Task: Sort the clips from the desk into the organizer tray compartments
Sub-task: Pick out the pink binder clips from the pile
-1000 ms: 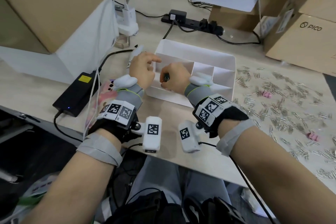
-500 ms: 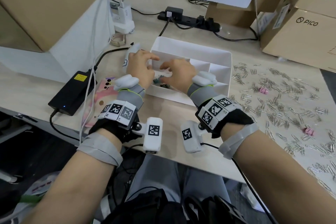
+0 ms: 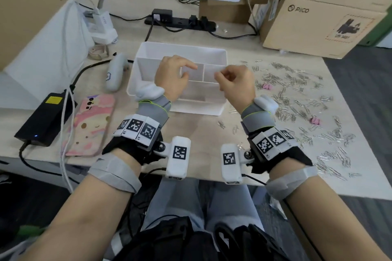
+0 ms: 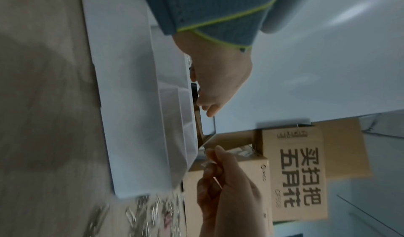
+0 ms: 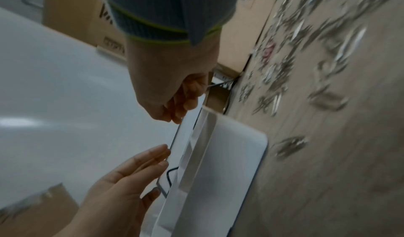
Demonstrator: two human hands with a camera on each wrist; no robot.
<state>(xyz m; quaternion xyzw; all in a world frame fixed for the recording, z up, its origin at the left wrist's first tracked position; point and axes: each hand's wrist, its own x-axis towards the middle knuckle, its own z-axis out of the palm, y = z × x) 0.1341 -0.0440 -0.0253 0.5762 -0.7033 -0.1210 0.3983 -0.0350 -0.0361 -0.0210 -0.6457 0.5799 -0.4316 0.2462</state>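
White tray (image 3: 182,48), silver clips (image 3: 297,99) glinting on pale wood-grain desk (image 3: 201,125), two seemingly pink clips (image 3: 266,86), pink cartoon-patterned phone (image 3: 91,125), black charger (image 3: 45,118), brown boxes (image 3: 318,27), black-and-white checkered wrist tags (image 3: 135,127).

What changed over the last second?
Both hands rose out of the left compartment. The right hand let go of a dark clip there and moved right over the tray; the left hand opened, holding nothing. Tray and scattered paper clips stayed put.

Office; desk (image 3: 201,131) (cartons (image 3: 318,27), power strip (image 3: 180,21))
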